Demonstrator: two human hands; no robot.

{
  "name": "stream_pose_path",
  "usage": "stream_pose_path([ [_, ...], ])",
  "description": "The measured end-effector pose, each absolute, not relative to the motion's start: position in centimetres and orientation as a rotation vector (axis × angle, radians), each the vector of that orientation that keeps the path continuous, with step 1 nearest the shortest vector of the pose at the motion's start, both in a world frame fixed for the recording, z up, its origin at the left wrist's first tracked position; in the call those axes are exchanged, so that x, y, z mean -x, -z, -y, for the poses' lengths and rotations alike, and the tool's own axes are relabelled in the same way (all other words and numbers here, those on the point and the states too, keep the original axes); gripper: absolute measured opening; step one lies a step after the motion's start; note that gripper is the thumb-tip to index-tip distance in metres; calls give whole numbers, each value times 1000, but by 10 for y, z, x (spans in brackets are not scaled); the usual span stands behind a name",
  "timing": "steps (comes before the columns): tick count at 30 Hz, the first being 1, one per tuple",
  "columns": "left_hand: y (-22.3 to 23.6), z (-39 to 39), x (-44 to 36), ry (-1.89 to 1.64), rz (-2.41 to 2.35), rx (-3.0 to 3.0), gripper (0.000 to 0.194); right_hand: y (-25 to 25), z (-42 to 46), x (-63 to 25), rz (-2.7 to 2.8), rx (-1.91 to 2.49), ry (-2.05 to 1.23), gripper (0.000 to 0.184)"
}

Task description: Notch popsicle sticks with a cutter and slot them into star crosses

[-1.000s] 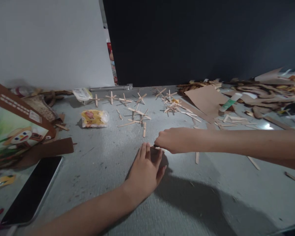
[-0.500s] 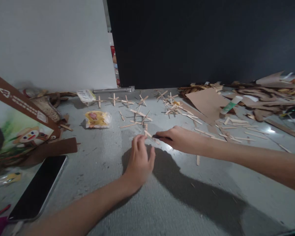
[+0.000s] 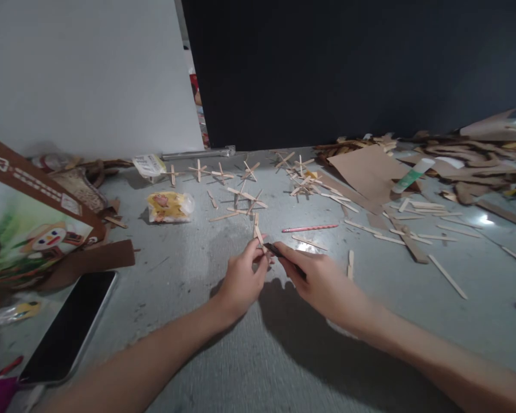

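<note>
My left hand is closed, its thumb and fingers pinching a flat wooden craft stick near the middle of the table. In my right hand is a slim black craft knife, its tip against the lower part of that stick. The fingers hide the stick's lower end and most of the knife. Just beyond the hands lie craft sticks joined into crosses. A pink pencil and a loose craft stick rest to the right of the knife.
More stick crosses stand along the back. At right are scattered sticks, brown cardboard and a glue stick. On the left are a yellow packet, a phone and a printed box. A black panel borders the back.
My left hand has closed on the stick. My right hand, with the knife, has come nearer me and turned, uncovering the pencil and several sticks at the right.
</note>
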State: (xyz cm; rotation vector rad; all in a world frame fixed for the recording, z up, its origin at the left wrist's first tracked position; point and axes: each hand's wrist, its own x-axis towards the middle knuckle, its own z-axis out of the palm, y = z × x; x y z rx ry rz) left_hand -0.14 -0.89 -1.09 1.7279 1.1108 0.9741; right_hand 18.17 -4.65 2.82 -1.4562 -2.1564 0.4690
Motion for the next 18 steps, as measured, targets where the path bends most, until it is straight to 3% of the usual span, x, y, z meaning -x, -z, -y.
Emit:
stream_pose_path([
  [10,13,7,6,-906,-1114,-1940,34,-39,48,-183,2213,1541,-501,39],
  [18,14,14,0,-902,-1126,-1831,31,-18,57,-172,2184,1570,-455,45],
])
